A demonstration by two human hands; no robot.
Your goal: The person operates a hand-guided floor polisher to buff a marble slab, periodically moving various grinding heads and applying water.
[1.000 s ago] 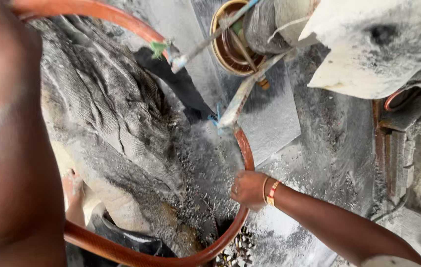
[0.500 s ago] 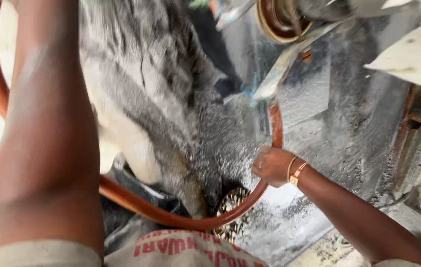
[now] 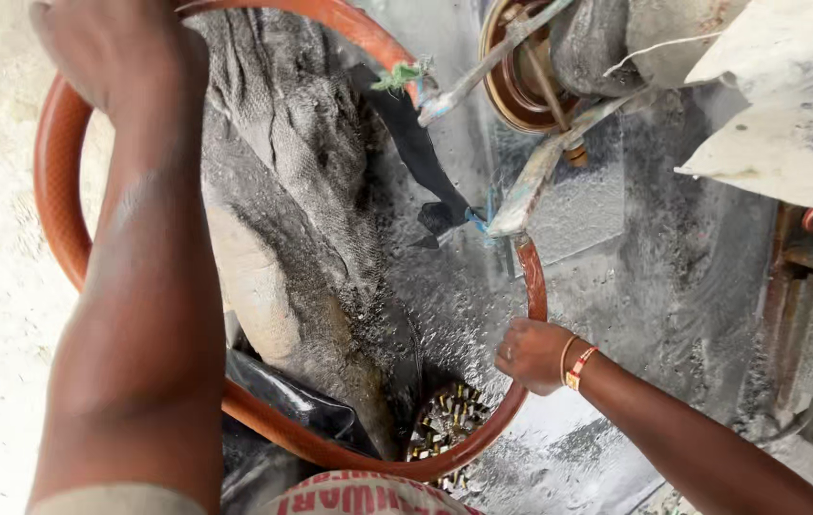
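Two hands on one orange hose (image 3: 63, 205), which loops round most of the frame: up past the upper left, down along the left side, across the bottom centre, then up right of centre to a grimy metal pipe (image 3: 531, 186). Left hand (image 3: 115, 62), upper left, lies over the hose w/ fingers curled; can't tell if it's fully closed round it, palm side is hidden. Right hand (image 3: 531, 355), lower centre-right, w/ bangles at the wrist, is closed round the hose just below where it meets the pipe. Hose end seems tied there w/ blue string (image 3: 478, 217), approx. Inside the loop: grey, dust-caked sacks (image 3: 282, 181) and, bottom centre, a small heap of shiny metal bits (image 3: 445, 420). Rusty round machine part (image 3: 511, 67) sits top centre. To do it well, I'd judge: grip firm near the joint w/ the right hand, guide slack w/ the left, avoid kinks, and don't yank the tied end.
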